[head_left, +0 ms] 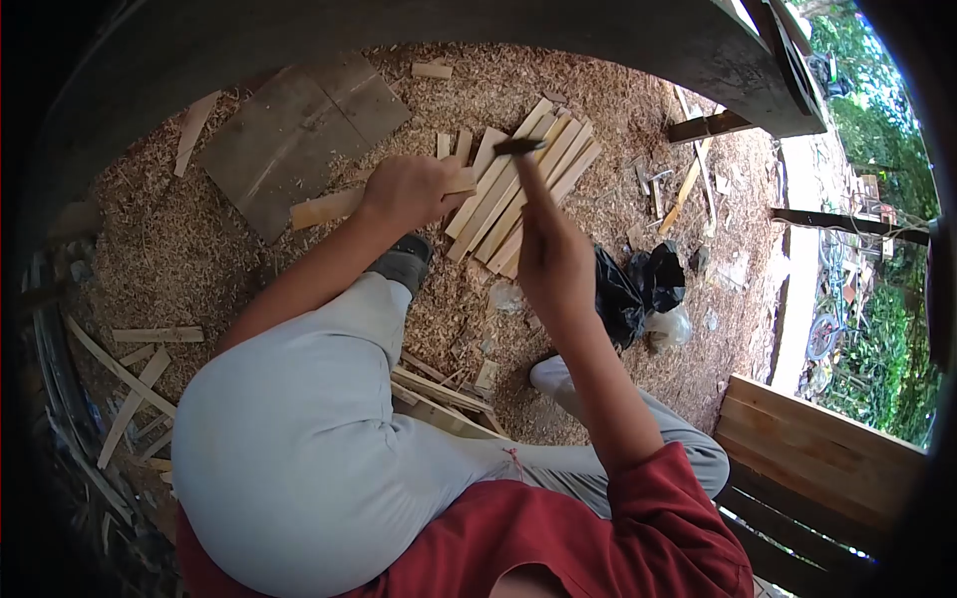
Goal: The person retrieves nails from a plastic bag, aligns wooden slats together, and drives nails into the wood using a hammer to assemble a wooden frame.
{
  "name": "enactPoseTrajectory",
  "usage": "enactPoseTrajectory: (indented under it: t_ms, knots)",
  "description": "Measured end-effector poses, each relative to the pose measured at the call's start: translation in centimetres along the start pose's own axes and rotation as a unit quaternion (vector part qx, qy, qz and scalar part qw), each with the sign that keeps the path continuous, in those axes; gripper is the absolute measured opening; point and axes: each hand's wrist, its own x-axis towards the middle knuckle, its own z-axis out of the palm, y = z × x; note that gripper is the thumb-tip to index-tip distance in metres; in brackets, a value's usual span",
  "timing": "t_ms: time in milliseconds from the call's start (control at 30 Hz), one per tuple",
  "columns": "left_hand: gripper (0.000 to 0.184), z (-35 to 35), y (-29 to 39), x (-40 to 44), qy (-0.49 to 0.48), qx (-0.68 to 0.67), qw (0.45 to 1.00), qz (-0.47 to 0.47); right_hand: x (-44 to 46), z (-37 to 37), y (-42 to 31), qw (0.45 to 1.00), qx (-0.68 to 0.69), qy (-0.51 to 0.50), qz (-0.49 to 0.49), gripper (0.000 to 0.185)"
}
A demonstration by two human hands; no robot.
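Observation:
My right hand [556, 267] is wrapped round the handle of a hammer [532, 179], raised in front of me with its dark head at the top, slightly blurred. My left hand [407, 191] is closed on a short wooden slat [327, 209], which sticks out on both sides of the fist. The slat's right end is close to the hammer but apart from it. Beyond both hands, a stack of pale wooden slats [508, 199] lies on the ground. Whether a nail is between my left fingers cannot be seen.
Wood shavings [169, 259] cover the ground. A flat grey board [299, 135] lies at the upper left. Black plastic bags [638, 289] sit right of my right forearm. A dark tabletop [558, 40] spans the top, and a wooden plank structure [807, 448] stands at the lower right.

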Motion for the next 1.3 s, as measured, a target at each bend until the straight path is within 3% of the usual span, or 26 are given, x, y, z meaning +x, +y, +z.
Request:
enactPoseTrajectory:
  t_ms: [100,167,200,300,367,400,467,500,533,600,633,700,733,800,833,933,967,1067,1167,1267,1300]
  knots:
    - [0.044,-0.6,0.0,0.2,0.031,0.013,0.999,0.028,0.2,0.4,-0.1,0.996,0.016,0.074,-0.052,0.072]
    - [0.044,-0.4,-0.1,0.2,0.029,-0.02,0.999,0.014,-0.9,1.7,1.3,0.998,-0.029,0.036,-0.048,0.073]
    - [0.044,-0.5,0.0,0.2,0.031,-0.02,0.999,0.015,-1.1,1.8,1.4,0.992,-0.083,-0.092,0.01,0.074]
    - [0.044,-0.4,0.1,0.1,0.011,-0.031,0.999,-0.007,-1.0,1.3,1.4,0.989,-0.07,-0.128,0.037,0.075]
    - [0.044,-0.6,0.1,0.1,0.004,-0.004,1.0,0.003,-0.4,0.5,0.0,1.0,0.002,-0.004,-0.003,0.065]
    - [0.044,-0.5,0.1,0.1,0.003,-0.004,1.0,0.004,-0.4,0.6,0.0,1.0,0.003,-0.004,-0.001,0.065]
    - [0.044,-0.7,0.2,0.3,0.011,-0.018,1.0,0.006,-0.2,1.1,0.0,0.993,0.005,0.099,-0.07,0.075]
    - [0.044,-0.7,0.2,0.3,0.012,-0.017,1.0,0.008,-0.9,2.1,1.1,0.994,-0.005,0.085,-0.066,0.077]
    - [0.043,-0.7,0.1,0.3,-0.008,-0.034,0.999,-0.001,-1.3,2.4,1.6,0.997,-0.069,-0.029,-0.015,0.078]
    - [0.042,-0.9,0.0,0.5,-0.025,-0.048,0.998,-0.01,-1.3,2.2,2.0,0.989,-0.078,-0.12,0.033,0.079]
    - [0.042,-0.9,0.2,0.5,-0.015,-0.02,1.0,-0.008,-1.0,1.9,1.9,0.989,-0.078,-0.121,0.033,0.079]
    - [0.042,-0.7,0.5,0.2,-0.012,0.006,1.0,-0.008,-0.6,1.1,1.3,1.0,-0.014,-0.022,-0.015,0.078]
    - [0.043,-0.8,0.5,0.2,-0.006,0.002,1.0,-0.004,-0.6,1.0,0.9,1.0,-0.012,-0.024,-0.014,0.078]
    - [0.043,-0.9,0.3,0.3,0.001,0.002,1.0,0.0,-0.3,1.0,0.3,0.991,0.022,0.11,-0.076,0.077]
    - [0.043,-0.7,0.3,0.3,0.0,0.007,1.0,0.0,-0.9,1.3,0.5,0.994,0.003,0.096,-0.058,0.075]
    - [0.042,-0.8,0.4,0.3,-0.009,0.0,1.0,-0.003,-1.2,2.3,2.2,0.991,-0.047,-0.122,0.036,0.071]
    - [0.041,-0.7,0.4,0.3,-0.019,-0.012,1.0,-0.012,-1.1,2.1,2.4,0.991,-0.048,-0.121,0.036,0.071]
    - [0.04,-0.9,0.4,0.3,0.0,0.008,1.0,0.006,-0.7,0.8,0.6,0.998,-0.014,-0.053,0.01,0.07]
    - [0.04,-0.6,0.3,0.3,0.008,-0.002,1.0,0.007,-0.7,1.3,0.2,0.993,-0.006,0.098,-0.057,0.069]
    - [0.04,0.0,-0.2,0.5,-0.008,-0.028,1.0,0.002,-1.6,2.9,2.6,0.991,-0.063,-0.115,0.04,0.072]
    - [0.04,0.1,-0.1,0.4,-0.007,-0.027,1.0,0.004,-1.6,2.5,2.4,0.991,-0.063,-0.112,0.04,0.072]
